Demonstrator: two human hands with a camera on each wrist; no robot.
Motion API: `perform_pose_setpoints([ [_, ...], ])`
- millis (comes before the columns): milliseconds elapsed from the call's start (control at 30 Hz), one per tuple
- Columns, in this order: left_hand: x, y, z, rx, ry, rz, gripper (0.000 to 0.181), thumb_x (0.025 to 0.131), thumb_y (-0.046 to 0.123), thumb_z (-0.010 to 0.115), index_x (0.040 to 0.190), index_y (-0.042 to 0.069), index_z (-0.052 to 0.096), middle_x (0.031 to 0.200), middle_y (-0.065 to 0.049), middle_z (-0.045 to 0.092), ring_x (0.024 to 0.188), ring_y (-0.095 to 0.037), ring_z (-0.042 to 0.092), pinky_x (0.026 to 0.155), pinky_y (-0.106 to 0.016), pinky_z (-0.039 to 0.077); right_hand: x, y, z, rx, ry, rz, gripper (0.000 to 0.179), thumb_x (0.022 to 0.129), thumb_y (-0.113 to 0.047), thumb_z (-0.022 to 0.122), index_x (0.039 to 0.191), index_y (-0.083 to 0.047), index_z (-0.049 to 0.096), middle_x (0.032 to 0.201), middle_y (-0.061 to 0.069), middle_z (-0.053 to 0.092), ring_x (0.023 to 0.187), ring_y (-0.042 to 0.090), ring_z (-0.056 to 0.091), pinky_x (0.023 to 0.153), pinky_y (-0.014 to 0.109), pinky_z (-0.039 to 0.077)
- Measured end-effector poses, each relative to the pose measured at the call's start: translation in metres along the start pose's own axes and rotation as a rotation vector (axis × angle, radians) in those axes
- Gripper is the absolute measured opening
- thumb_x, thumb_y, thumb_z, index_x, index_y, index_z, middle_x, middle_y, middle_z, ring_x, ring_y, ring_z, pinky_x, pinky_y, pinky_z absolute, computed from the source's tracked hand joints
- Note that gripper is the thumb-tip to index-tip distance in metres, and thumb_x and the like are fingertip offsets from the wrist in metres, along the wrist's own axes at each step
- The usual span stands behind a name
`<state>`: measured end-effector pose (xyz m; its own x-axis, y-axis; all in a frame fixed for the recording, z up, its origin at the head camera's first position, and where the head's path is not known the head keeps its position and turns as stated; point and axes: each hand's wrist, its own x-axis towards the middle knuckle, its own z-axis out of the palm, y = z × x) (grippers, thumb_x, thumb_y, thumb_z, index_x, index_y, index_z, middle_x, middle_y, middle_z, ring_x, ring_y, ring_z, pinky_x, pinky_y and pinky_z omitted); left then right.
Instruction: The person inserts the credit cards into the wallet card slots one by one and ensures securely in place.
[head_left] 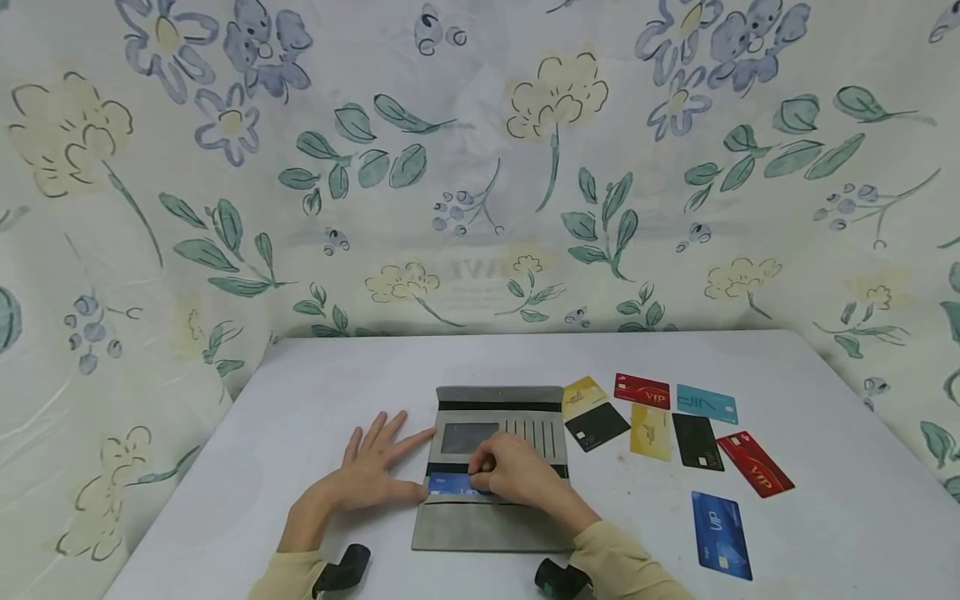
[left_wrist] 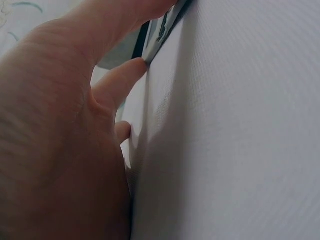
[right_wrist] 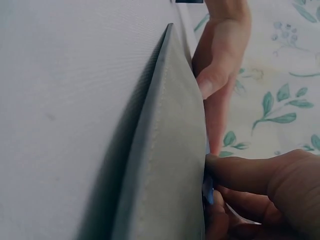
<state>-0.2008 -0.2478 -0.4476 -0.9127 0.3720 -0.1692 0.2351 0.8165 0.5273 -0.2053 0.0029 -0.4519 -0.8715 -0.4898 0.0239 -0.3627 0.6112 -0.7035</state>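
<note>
A grey wallet (head_left: 491, 527) lies unfolded on the white table, with a window pocket and a row of card slots inside. Across its lower fold lies a blue card (head_left: 447, 483), tucked partly behind the edge of the lower flap. My right hand (head_left: 521, 477) pinches this card by its right part between thumb and fingers, hiding that end. On the left, my left hand (head_left: 367, 477) is spread on the table, index fingertip and thumb tip at the wallet's left edge. The right wrist view shows the pinching fingers (right_wrist: 260, 175) close at the wallet's edge.
Right of the wallet lie several cards: yellow (head_left: 650, 433), black (head_left: 597, 427), red (head_left: 642, 391), light blue (head_left: 707, 404) and others. A dark blue VIP card (head_left: 722, 535) lies nearer the front. Behind the table (head_left: 337, 367) hangs a flowered sheet (head_left: 480, 183).
</note>
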Motion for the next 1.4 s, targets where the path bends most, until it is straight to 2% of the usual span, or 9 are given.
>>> perform_pose_setpoints([
  [200, 0.0010, 0.0003, 0.0006, 0.005, 0.003, 0.002, 0.086, 0.077, 0.053, 0.073, 0.151, 0.022, 0.043, 0.164, -0.022, 0.009, 0.149, -0.047, -0.009, 0.113, -0.066, -0.015, 0.0008, 0.0005, -0.0030, 0.017, -0.036, -0.031, 0.004, 0.087, -0.010, 0.073, 0.084, -0.009, 0.071, 0.068, -0.009, 0.054, 0.061, 0.003, 0.046, 0.057, 0.019, 0.039],
  [367, 0.0016, 0.0002, 0.0002, 0.012, 0.000, 0.003, 0.086, 0.077, 0.053, 0.073, 0.151, 0.022, 0.042, 0.164, -0.022, 0.008, 0.149, -0.047, -0.010, 0.113, -0.066, -0.014, 0.0002, 0.0005, -0.0024, -0.034, -0.063, -0.089, 0.005, 0.090, -0.007, 0.069, 0.092, -0.010, 0.072, 0.071, -0.010, 0.051, 0.064, 0.002, 0.044, 0.058, 0.019, 0.037],
  [533, 0.0013, 0.0009, -0.0006, 0.016, -0.004, 0.004, 0.086, 0.076, 0.052, 0.073, 0.151, 0.022, 0.042, 0.164, -0.023, 0.008, 0.149, -0.047, -0.009, 0.113, -0.067, -0.014, -0.0007, -0.0004, -0.0018, -0.072, -0.081, -0.107, 0.011, 0.091, -0.007, 0.067, 0.098, -0.013, 0.072, 0.075, -0.010, 0.050, 0.068, 0.003, 0.043, 0.061, 0.019, 0.036],
  [933, 0.0006, 0.0008, -0.0013, 0.008, 0.001, 0.018, 0.087, 0.075, 0.051, 0.073, 0.151, 0.020, 0.042, 0.163, -0.024, 0.008, 0.148, -0.049, -0.009, 0.112, -0.068, -0.013, -0.0041, -0.0052, -0.0011, -0.145, -0.097, -0.135, 0.014, 0.092, -0.008, 0.066, 0.101, -0.018, 0.071, 0.080, -0.011, 0.050, 0.071, 0.003, 0.044, 0.062, 0.018, 0.038],
  [1100, -0.0004, 0.0023, -0.0012, -0.001, 0.000, 0.018, 0.086, 0.076, 0.050, 0.074, 0.150, 0.020, 0.043, 0.163, -0.024, 0.008, 0.148, -0.049, -0.009, 0.112, -0.068, -0.013, -0.0036, -0.0050, -0.0013, -0.142, -0.115, -0.142, 0.015, 0.092, -0.007, 0.066, 0.100, -0.018, 0.071, 0.077, -0.011, 0.050, 0.070, 0.002, 0.044, 0.062, 0.018, 0.037],
  [1400, -0.0008, 0.0019, -0.0013, 0.001, 0.000, 0.015, 0.087, 0.076, 0.051, 0.074, 0.151, 0.020, 0.042, 0.164, -0.024, 0.008, 0.148, -0.048, -0.009, 0.112, -0.067, -0.013, -0.0033, -0.0066, 0.0002, -0.169, -0.114, -0.169, 0.017, 0.093, -0.005, 0.064, 0.100, -0.019, 0.071, 0.081, -0.010, 0.056, 0.073, 0.002, 0.046, 0.066, 0.018, 0.040],
])
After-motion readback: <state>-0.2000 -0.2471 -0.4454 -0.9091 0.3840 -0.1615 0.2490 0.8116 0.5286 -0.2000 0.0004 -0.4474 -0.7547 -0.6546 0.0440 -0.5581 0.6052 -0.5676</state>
